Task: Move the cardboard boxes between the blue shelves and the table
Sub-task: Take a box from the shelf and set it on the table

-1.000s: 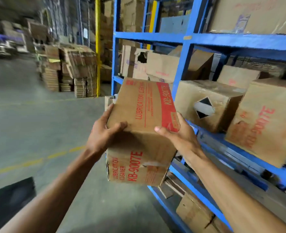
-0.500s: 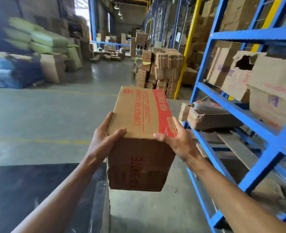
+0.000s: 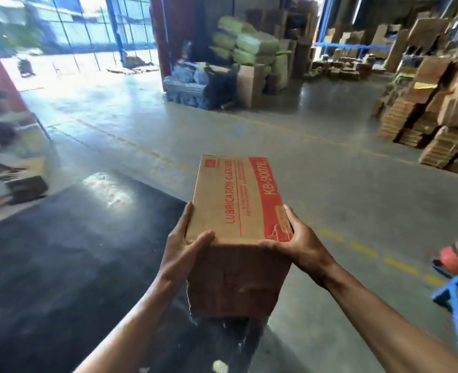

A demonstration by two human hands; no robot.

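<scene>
Head view. Both forearms reach forward from the lower edge and meet at a cardboard box (image 3: 236, 211) held in the centre of the view. The left hand (image 3: 181, 251) grips the box's near left corner: thumb laid across the top face along the near edge, fingers extended up the left side. The right hand (image 3: 300, 243) grips the near right corner in mirror fashion, thumb on the top face, fingers wrapped round the right side.

The long top face slopes away from the camera. Red lettering along its length reads "LUBRICATION CLEANER". A red band down the right margin carries white characters, "KB-9007" followed by a blurred character. A small red square mark sits at the far left corner. The finer red lines of print are too blurred to read.

The box is brown corrugated card, elongated, with slightly worn edges. Its near end face lies in shadow and bears faint red print that cannot be read.

The box hangs above the right border of a dark surface (image 3: 61, 265), where this meets the grey concrete floor (image 3: 343, 189). A blue shelf frame (image 3: 453, 292) shows at the right edge. Stacks of flattened cartons (image 3: 437, 117) stand at the far right and green sacks (image 3: 246, 47) are piled at the rear.
</scene>
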